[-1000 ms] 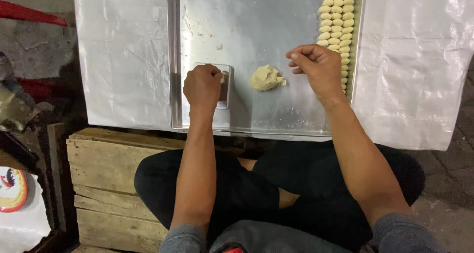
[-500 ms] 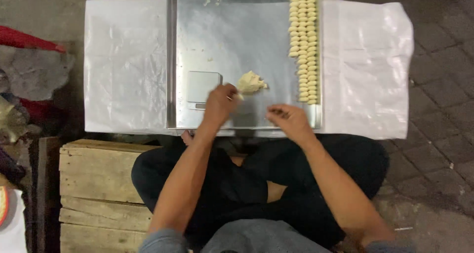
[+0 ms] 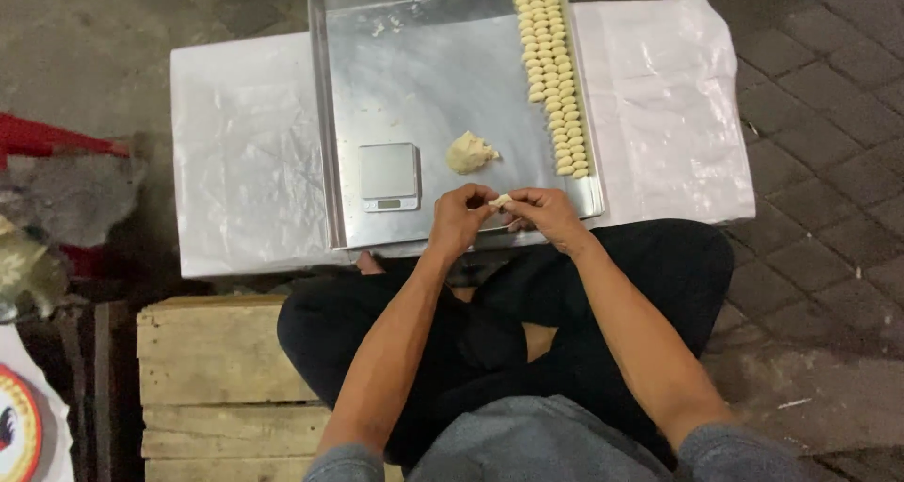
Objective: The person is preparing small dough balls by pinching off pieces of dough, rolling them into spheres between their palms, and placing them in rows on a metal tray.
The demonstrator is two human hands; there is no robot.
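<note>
We have both hands together over the near edge of the metal tray (image 3: 330, 115), pinching one small dough piece (image 3: 500, 200) between them. Left hand (image 3: 461, 220) has a narrow grip on the piece's left end, right hand (image 3: 546, 214) has a narrow grip on its right end; fingertips of both touch the dough. The piece sits in the air just above the tray rim, near the dough lump (image 3: 470, 152) and to the right of the small digital scale (image 3: 389, 176).

To do this shaping well, in our judgement: we keep pressure light and even so the piece does not flatten or tear, roll it between the fingertips to match the shaped pieces, and hold it over the tray so crumbs fall inside. We aim for the same size as the rows of shaped dough pieces (image 3: 554, 77) lined along the tray's right side.

The tray rests on a white plastic sheet (image 3: 235, 143) over the low desk; a wooden crate (image 3: 217, 369) stands at the left beside the crossed legs.

Against the earlier frames: a second ago the left hand was on the scale and the right hand was up by the rows, well apart. Half a second ago the left hand was at the lump. Now both hands meet on one piece, nearer the body. Scale, lump and rows look unmoved on the tray; the view itself has shifted.
</note>
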